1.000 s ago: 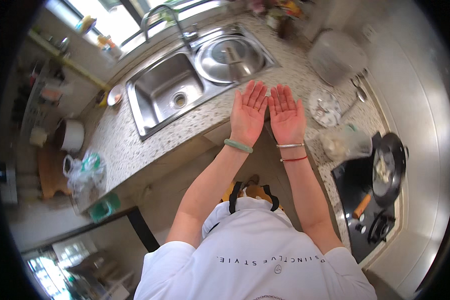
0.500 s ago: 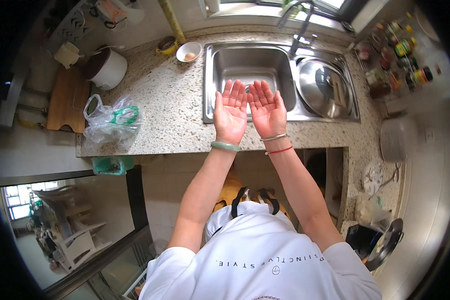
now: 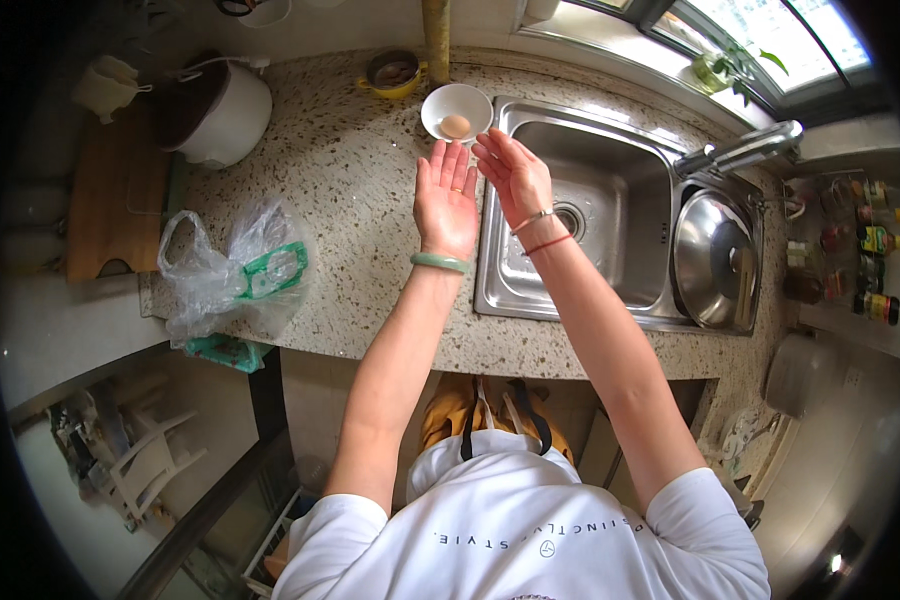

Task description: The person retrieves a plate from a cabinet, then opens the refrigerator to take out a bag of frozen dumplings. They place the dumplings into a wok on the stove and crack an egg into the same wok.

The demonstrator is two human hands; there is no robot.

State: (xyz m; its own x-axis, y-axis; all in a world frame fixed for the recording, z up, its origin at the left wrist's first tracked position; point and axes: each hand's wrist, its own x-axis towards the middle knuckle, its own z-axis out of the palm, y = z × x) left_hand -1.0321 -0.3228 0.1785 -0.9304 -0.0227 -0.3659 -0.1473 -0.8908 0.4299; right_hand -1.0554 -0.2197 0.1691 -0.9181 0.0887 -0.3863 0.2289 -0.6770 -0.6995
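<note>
My left hand (image 3: 445, 203) is palm up over the speckled counter (image 3: 340, 200), fingers stretched out and holding nothing. A green bangle (image 3: 439, 262) circles that wrist. Beside it, my right hand (image 3: 517, 180) reaches over the sink's left rim, palm turned toward the left, fingers extended with nothing in them. A silver bracelet (image 3: 532, 221) and a red cord (image 3: 547, 244) are on the right wrist. Just beyond the fingertips stands a white bowl (image 3: 437, 104) with a brown egg (image 3: 455, 126) in it. Both hands appear apart from the bowl.
The steel sink (image 3: 635, 215) lies to the right, a large lid (image 3: 715, 255) over its smaller basin, with a faucet (image 3: 740, 150) behind. A yellow pot (image 3: 393, 74) stands behind the bowl. At left are plastic bags (image 3: 240, 265), a rice cooker (image 3: 225, 115) and a cutting board (image 3: 115, 210).
My view has swung left, toward the bowl. Both hands have moved from above the sink toward the bowl, and the right palm has turned inward.
</note>
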